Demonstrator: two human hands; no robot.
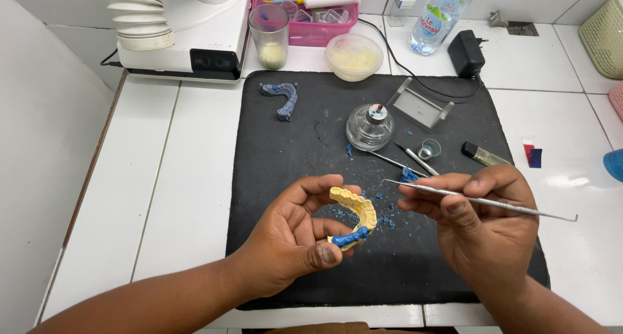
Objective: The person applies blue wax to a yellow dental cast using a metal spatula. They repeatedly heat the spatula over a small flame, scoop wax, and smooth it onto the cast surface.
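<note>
left hand [292, 233] is cupping a yellow dental cast [355, 212], fingers curled around the arch, thumb pressing on the near end where a blue wax section [350, 237] is sitting. cast is being held just above the black mat [292, 146], near its front middle, teeth side facing up.

right hand [483, 227] is pinching a thin metal carving instrument [480, 201] between thumb and fingertips, held roughly level. its left tip is pointing toward the cast but sitting apart from it, its right end is sticking out past the hand over the white tile counter [182, 178].

blue wax crumbs [383, 210] are lying scattered on the mat between the two hands and just behind them, with a larger blue lump [409, 174] just behind the right fingers.

further back on the mat: a glass spirit lamp [370, 126] with a metal cap, two more metal instruments [405, 160] lying beside it, a small metal cup [429, 149], a clear angled stand [420, 103], and a grey-blue arch model [282, 97] near the back left corner. a dark lighter [483, 154] is lying at the mat's right edge.

behind the mat: a clear tumbler [269, 32] with pale powder in the bottom, a lidded plastic tub [354, 56], a pink tray [305, 29], a plastic water bottle [441, 12], a black power adapter [466, 53], and a white machine with a ribbed hose [139, 16] at back left.
</note>
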